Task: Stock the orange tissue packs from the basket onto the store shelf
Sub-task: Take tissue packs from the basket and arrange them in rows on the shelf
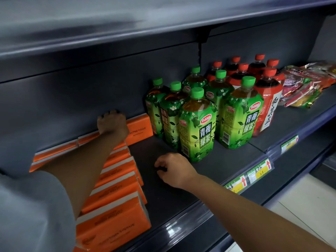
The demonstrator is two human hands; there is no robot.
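Several orange tissue packs [116, 202] stand in a row along the left of the dark store shelf [163, 193], running from front to back. One more orange pack [141, 130] stands crosswise against the back wall. My left hand [111, 122] reaches to the back and grips the top of that rear pack. My right hand [172, 169] rests on the bare shelf floor with fingers loosely curled, holding nothing. The basket is out of view.
Green tea bottles [198, 124] stand in a cluster just right of my hands, with red-capped bottles [267, 99] behind them. Snack bags [305, 84] lie at the far right. Price tags [258, 171] line the shelf's front rail. Another shelf [127, 24] hangs overhead.
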